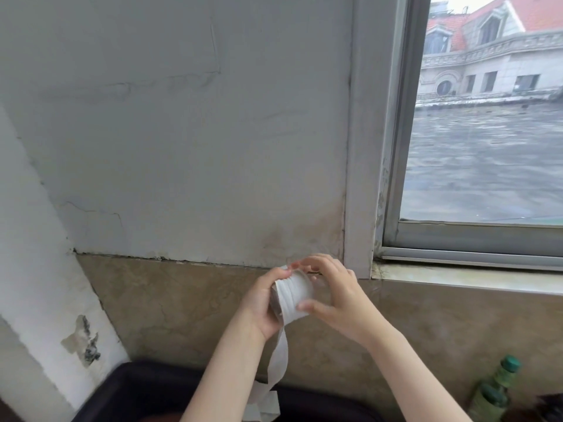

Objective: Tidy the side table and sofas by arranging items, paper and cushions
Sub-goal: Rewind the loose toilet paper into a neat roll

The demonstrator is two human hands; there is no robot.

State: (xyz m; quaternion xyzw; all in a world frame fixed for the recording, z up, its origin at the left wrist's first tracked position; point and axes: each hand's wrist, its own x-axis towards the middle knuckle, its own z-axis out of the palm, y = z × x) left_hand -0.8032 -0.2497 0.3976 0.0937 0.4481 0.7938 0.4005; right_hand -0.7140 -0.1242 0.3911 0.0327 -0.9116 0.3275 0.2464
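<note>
low centre of frame, my left hand (262,303) and right hand (332,295) clasp a paper roll (294,296); its loose tail (278,363) dangles, rewinding seemingly unfinished.

Paper roll (294,295) btwn hands, bottles (495,388) right.

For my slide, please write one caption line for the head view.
Both hands, left hand and right hand, hold a toilet paper roll with a loose tail hanging, near two green bottles.
</note>
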